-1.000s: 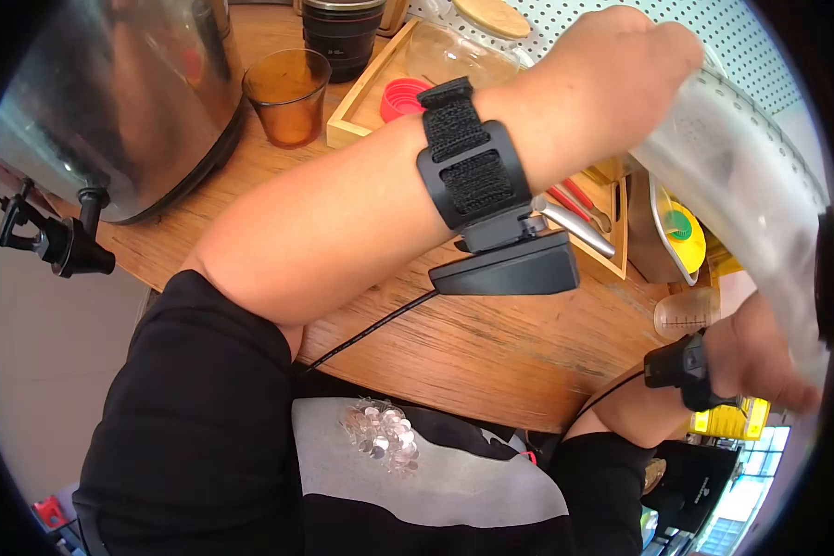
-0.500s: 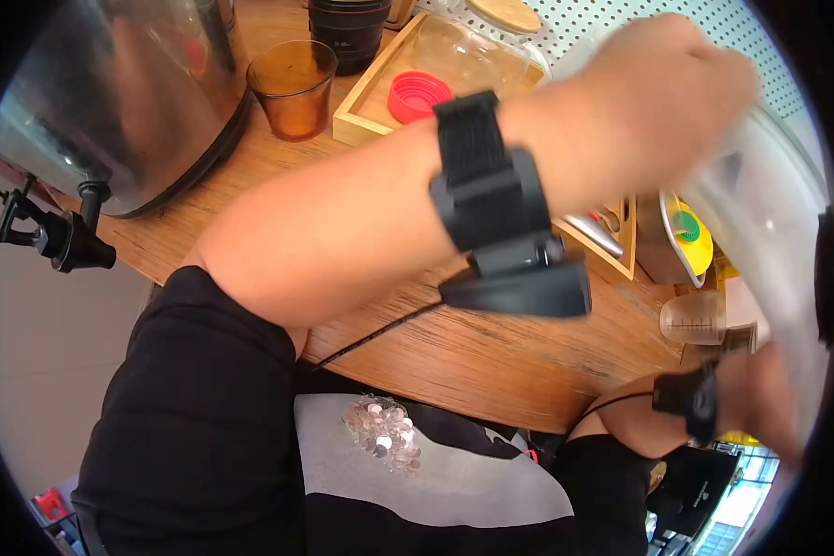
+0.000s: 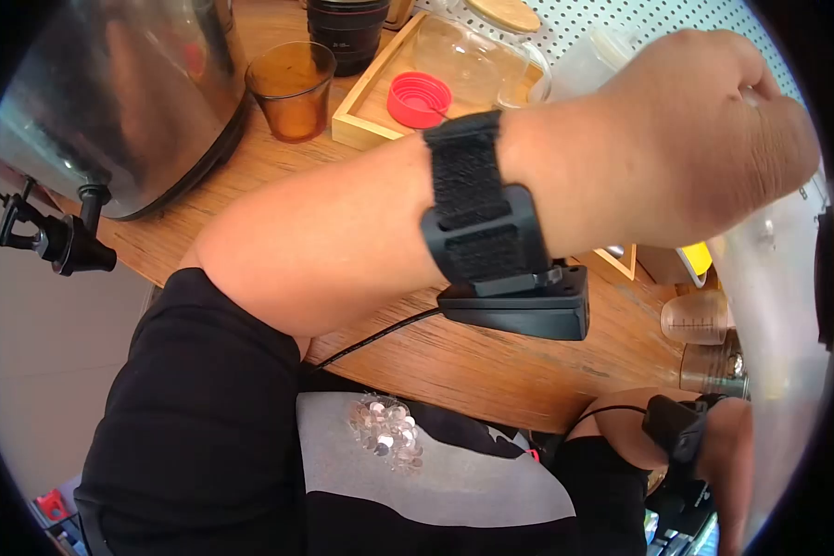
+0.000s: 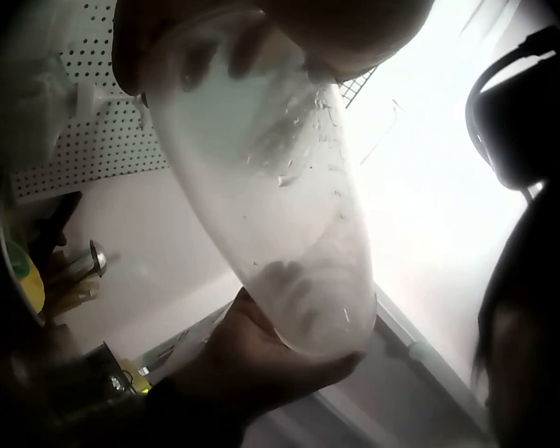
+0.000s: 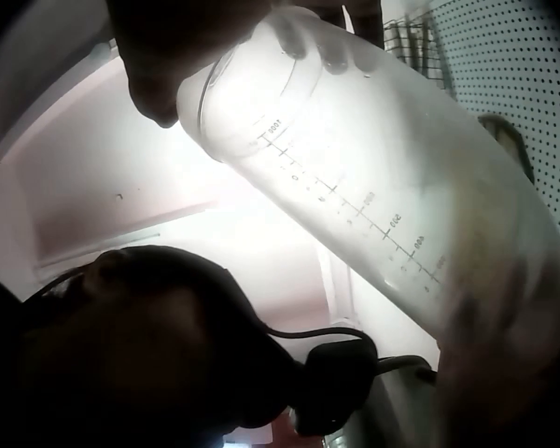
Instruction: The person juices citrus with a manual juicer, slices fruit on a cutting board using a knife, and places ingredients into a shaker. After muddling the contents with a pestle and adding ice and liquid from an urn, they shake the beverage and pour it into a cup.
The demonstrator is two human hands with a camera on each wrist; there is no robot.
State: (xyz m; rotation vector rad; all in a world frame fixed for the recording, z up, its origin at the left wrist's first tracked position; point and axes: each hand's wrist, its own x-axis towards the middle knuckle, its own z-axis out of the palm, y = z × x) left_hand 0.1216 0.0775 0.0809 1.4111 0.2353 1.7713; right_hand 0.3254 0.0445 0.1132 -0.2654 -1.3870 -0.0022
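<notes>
A large translucent plastic measuring cup with printed volume marks is held up between both hands, tilted. Its wall fills the right edge of the head view. My left hand reaches across and grips one end, its fingers hidden behind in the head view. At the opposite end, by the highest marks, my right hand holds the cup, fingertips visible through the wall. The left wrist view shows the right hand under the lower end and a few drops or specks on the plastic.
On the wooden table stand an amber glass, a black lens-like cup and a wooden tray with a red collapsible lid and a clear jar. A steel dispenser with a black tap is at left. Small measuring cups stand at right.
My left hand has moved right and slightly down in the head view. The right hand has dropped lower, and the measuring cup has swung with them to a steeper slant.
</notes>
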